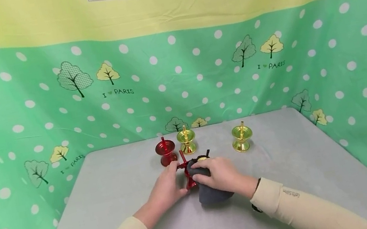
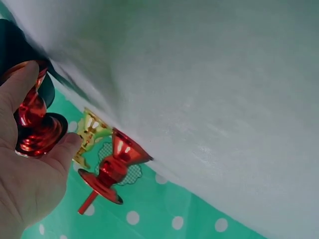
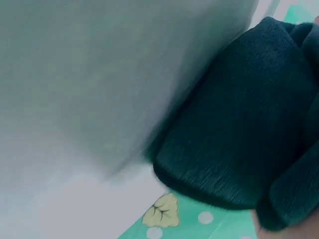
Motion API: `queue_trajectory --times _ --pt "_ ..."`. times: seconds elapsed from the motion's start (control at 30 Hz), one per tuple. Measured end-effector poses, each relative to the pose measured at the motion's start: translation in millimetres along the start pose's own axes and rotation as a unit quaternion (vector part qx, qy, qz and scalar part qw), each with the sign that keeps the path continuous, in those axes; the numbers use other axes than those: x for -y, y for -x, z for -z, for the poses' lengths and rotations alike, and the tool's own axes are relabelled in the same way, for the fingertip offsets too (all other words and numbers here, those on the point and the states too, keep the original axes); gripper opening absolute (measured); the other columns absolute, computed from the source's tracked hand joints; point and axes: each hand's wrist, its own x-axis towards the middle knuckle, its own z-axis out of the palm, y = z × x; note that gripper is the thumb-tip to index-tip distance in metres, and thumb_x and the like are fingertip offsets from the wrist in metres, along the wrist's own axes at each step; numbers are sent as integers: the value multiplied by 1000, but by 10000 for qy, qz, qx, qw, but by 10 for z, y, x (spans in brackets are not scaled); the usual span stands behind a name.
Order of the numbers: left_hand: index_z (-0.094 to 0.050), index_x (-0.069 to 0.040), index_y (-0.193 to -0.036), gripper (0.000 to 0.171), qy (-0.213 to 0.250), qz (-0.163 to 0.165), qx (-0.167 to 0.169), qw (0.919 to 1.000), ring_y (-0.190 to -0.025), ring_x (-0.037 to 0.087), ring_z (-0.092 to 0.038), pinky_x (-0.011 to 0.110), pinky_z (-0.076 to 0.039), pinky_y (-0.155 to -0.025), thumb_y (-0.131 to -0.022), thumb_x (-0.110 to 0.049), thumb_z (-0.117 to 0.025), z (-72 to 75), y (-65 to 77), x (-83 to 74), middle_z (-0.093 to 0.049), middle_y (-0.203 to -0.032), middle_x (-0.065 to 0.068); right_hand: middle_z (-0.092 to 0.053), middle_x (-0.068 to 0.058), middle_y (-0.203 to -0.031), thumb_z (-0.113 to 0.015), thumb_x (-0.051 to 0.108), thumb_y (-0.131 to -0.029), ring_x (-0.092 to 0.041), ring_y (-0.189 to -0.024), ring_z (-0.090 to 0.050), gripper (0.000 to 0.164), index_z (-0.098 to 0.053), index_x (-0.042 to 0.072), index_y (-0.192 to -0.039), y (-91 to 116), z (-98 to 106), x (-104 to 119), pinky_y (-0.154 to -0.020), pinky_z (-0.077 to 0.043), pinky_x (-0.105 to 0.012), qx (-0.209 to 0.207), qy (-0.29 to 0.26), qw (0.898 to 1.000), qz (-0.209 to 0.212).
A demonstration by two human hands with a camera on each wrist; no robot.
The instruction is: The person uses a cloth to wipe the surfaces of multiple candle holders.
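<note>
My left hand (image 1: 167, 187) grips a shiny red candle holder (image 1: 190, 178) with a flared base, a dish and a thin upright stem. In the left wrist view its fingers lie along the holder's side. My right hand (image 1: 221, 173) holds a dark grey cloth (image 1: 215, 193) against the holder's right side, covering part of it. Much of the right wrist view is filled by this soft, folded cloth (image 3: 234, 124). Just behind the cloth in the head view, a dark rim with a short dark stick (image 1: 208, 153) and a yellow patch shows, mostly hidden.
Another red candle holder (image 1: 167, 156) stands just beyond my left hand, with a gold one (image 1: 187, 142) beside it. A second gold holder (image 1: 241, 141) stands farther right. The grey tabletop (image 1: 290, 177) ends at a green dotted curtain (image 1: 200, 83) behind and on both sides.
</note>
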Motion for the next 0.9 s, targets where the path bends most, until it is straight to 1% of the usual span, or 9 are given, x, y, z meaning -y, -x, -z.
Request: queue_trajectory --times 0.1,0.17,0.33,0.43,0.57,0.67,0.77,0.83,0.9 --pt "-48 -4 -142 89 10 78 61 10000 -125 35 -68 50 -57 -107 -72 -17 -102 -15 2 -10 -67 -137 20 -78 -2 -127 -77 40 -98 -19 -104 -76 39 -74 24 -134 27 1 -48 -83 -62 -40 272 103 9996 63" --pt "-47 -2 -144 93 59 120 106 9999 -127 37 -67 51 -56 -108 -71 -19 -102 -15 5 -24 -66 -138 21 -77 -3 -127 -77 42 -98 -19 -103 -76 42 -72 24 -136 41 6 -49 -81 -61 -40 369 243 9990 116" --pt "-47 2 -149 102 138 138 213 9996 -135 38 -61 52 -52 -114 -70 -29 -103 20 11 -74 -61 -145 22 -78 -5 -125 -76 46 -98 -19 -102 -77 42 -74 25 -135 66 -3 20 -75 -63 -41 280 732 9969 111" --pt "-48 2 -150 100 -18 -61 124 9999 -135 37 -61 51 -52 -114 -71 -29 -102 46 18 -92 -59 -147 20 -78 -5 -125 -76 48 -98 -19 -103 -78 42 -75 25 -133 71 -10 88 -75 -64 -43 169 972 9951 112" --pt "-51 -2 -150 95 -302 -620 -72 9976 -131 34 -64 49 -54 -111 -73 -25 -101 73 43 -93 -59 -145 17 -79 -4 -123 -77 48 -97 -19 -102 -79 41 -76 25 -131 60 -45 147 -73 -64 -43 74 1161 9931 177" --pt "-54 -5 -149 92 -322 -769 -186 9963 -129 34 -65 49 -55 -109 -72 -23 -101 75 60 -86 -60 -142 15 -79 -5 -123 -76 46 -98 -20 -103 -79 40 -76 24 -131 46 -66 145 -73 -64 -45 86 1046 9943 160" --pt "-54 -6 -148 94 -140 -561 -260 9980 -129 34 -65 49 -55 -110 -69 -20 -103 69 60 -68 -60 -141 15 -79 -9 -125 -76 40 -99 -25 -109 -78 38 -76 21 -132 26 -79 95 -79 -65 -48 127 568 9983 -13" --pt "-54 -5 -147 96 -2 -399 -280 9988 -129 34 -64 50 -54 -111 -67 -17 -104 68 60 -51 -60 -141 15 -79 -9 -127 -75 37 -101 -27 -113 -77 36 -77 19 -132 14 -86 46 -86 -64 -49 219 254 9990 -288" --pt "-53 -4 -148 98 88 -289 -266 9992 -130 34 -64 49 -53 -112 -65 -15 -104 63 58 -30 -60 -141 15 -79 -8 -128 -75 34 -101 -27 -115 -77 34 -77 18 -131 13 -91 4 -90 -64 -48 302 82 9981 -532"
